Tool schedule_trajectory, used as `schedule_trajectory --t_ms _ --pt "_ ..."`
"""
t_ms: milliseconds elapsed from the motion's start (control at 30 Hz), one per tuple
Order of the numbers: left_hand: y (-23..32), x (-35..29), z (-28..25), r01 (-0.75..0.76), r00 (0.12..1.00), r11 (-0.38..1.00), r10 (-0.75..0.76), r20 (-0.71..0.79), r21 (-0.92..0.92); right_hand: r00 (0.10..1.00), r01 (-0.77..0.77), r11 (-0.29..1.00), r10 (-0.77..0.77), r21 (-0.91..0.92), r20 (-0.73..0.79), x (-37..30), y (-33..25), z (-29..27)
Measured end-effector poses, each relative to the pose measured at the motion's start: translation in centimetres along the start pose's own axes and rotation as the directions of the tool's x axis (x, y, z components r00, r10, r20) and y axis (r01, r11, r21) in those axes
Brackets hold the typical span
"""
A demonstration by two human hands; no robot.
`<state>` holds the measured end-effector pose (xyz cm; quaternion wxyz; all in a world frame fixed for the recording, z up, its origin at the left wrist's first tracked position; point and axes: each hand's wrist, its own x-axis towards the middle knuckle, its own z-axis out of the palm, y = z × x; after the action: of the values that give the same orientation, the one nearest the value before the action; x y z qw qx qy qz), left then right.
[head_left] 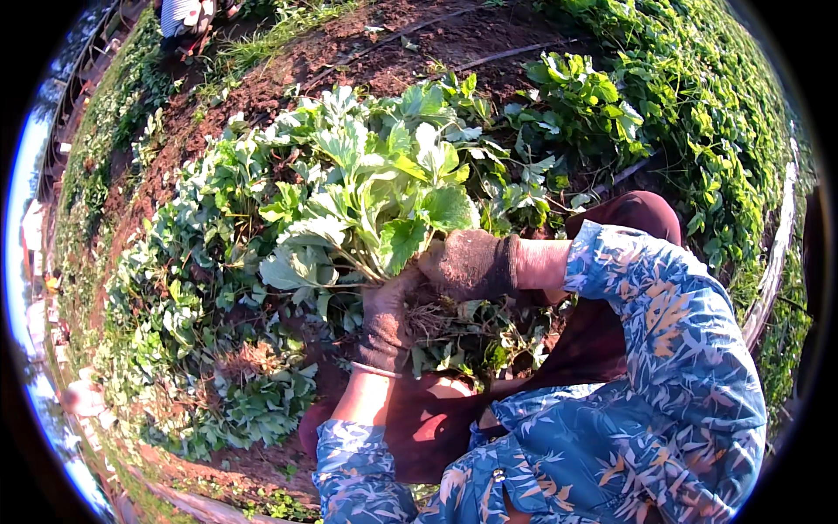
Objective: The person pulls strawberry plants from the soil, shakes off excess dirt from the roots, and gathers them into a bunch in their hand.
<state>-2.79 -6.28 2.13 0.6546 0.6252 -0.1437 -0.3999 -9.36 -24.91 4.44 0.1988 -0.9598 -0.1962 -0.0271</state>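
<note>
Two gloved hands meet at the base of a leafy bunch of green plants (380, 192): the left hand (387, 313) closes round the stems from below, and the right hand (467, 262) is curled at the same spot from the right, its fingertips partly lost behind leaves and the other hand, so how tightly it grips I cannot tell. The bunch is held up in front of the person, leaves fanned away from the body, and a tangle of thin roots (428, 321) hangs under the hands; how many plants it contains cannot be counted. Both gloves are dark and soil-stained. Two blue sleeves (668, 323) with a leaf print cover the arms, and two knees in maroon trousers (633, 217) flank the work. Around and beyond the hands lie many more leafy plants (201, 288), overlapping too thickly to count, over reddish-brown soil (393, 44). Dense green growth (690, 113) fills the right side, bordered by one long pale strip (777, 253). At upper left one other person (183, 16) is cut off by the rim, and the outdoor background along the left edge is bright and blurred.
</note>
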Motion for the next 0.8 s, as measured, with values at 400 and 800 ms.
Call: schedule_trajectory --t_ms 400,800 --pt "0.9 -0.3 -1.8 -0.055 0.995 0.976 0.037 -0.09 -0.209 0.77 -0.482 0.873 0.461 -0.071 0.442 -1.7 2.7 4.9" --pt "-3.2 -0.9 -5.3 0.036 0.998 0.825 -0.006 0.055 -0.564 0.928 -0.246 -0.262 0.213 0.933 0.305 1.9 3.6 1.8"
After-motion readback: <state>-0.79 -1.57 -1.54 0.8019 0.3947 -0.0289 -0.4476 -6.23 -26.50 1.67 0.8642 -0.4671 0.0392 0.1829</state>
